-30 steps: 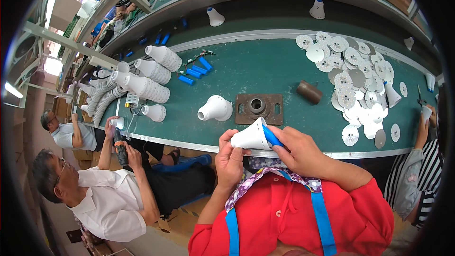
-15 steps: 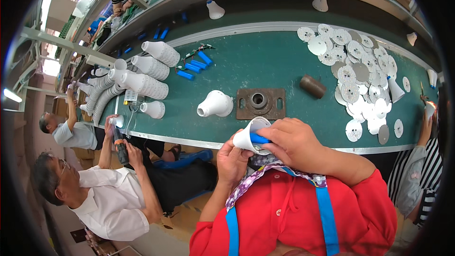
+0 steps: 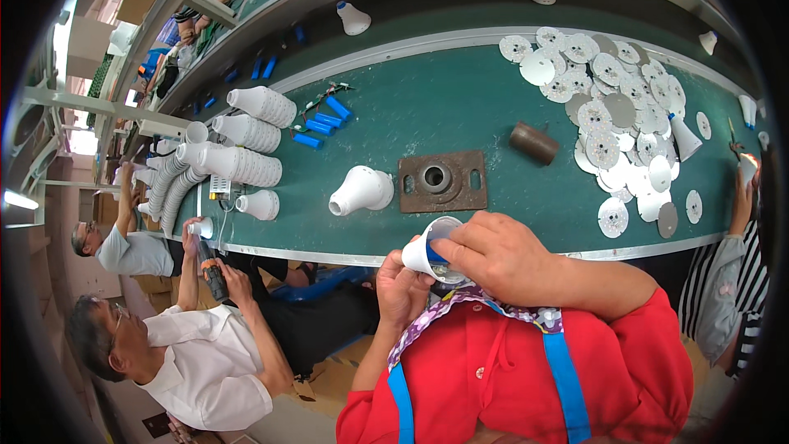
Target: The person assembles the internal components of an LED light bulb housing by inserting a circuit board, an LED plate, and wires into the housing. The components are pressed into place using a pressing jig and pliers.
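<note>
Just past the near table edge, my left hand (image 3: 399, 286) is closed round a white cone-shaped lamp housing (image 3: 417, 257), its wide mouth tilted toward my right hand. Fingers of my right hand (image 3: 501, 255) reach into that mouth, gripping a blue cylindrical battery (image 3: 433, 252) that sits mostly inside. My fingertips hide part of the battery. Beyond the hands, a brown metal fixture (image 3: 462, 187) with a round socket lies on the green table. Left of it rests another white lamp housing (image 3: 362, 191) on its side.
Nested white housings (image 3: 240, 166) and several loose blue batteries (image 3: 326, 120) lie at the left. A brown metal cylinder (image 3: 533, 143) is right of the fixture, near piled round LED boards (image 3: 608, 115). A co-worker (image 3: 205, 345) holds a power screwdriver (image 3: 213, 279) at left; another person (image 3: 731, 279) is at right.
My right hand has pushed the blue battery deeper into the white housing, so less of it shows. The whole view has shifted slightly.
</note>
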`<action>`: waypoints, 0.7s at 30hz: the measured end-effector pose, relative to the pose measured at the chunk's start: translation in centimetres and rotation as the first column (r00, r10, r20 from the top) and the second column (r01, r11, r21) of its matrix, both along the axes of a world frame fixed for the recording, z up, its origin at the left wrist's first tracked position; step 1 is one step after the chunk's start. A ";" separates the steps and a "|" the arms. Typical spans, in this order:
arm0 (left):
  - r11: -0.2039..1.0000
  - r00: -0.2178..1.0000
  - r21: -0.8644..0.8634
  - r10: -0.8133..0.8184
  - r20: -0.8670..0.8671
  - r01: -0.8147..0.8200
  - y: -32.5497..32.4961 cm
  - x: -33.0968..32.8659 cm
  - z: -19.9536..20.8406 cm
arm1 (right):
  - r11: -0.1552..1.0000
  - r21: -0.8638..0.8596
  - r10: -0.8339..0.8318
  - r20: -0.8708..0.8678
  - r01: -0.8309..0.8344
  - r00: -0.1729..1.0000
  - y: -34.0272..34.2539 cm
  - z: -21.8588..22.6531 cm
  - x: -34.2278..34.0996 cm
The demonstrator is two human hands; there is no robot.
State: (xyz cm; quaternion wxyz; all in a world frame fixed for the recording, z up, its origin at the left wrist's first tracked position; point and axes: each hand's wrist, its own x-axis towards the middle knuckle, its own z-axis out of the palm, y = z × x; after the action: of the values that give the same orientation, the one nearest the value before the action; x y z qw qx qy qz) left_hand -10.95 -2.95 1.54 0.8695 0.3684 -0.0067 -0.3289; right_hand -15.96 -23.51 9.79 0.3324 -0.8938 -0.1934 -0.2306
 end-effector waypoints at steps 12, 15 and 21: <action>0.998 0.999 -0.057 -0.021 -0.024 0.020 -3.7 1.7 2.2 | 0.997 -0.048 -0.068 -0.041 0.066 0.997 -1.3 1.1 0.4; 1.000 1.000 -0.010 0.012 -0.023 -0.012 -4.9 2.2 2.6 | 0.987 -0.147 -0.071 -0.050 0.063 0.996 -2.0 1.9 1.3; 0.991 0.994 0.133 -0.015 0.106 0.001 -6.8 5.4 3.0 | 0.954 -0.296 -0.089 -0.161 0.038 0.983 -3.1 3.1 5.2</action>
State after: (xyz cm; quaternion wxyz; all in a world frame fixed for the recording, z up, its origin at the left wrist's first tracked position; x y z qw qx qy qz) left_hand -5.53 -9.74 4.56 0.8401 0.4426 -0.0328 -0.3120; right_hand -10.78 -26.58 12.89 0.2050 -0.9554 -0.1667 -0.1318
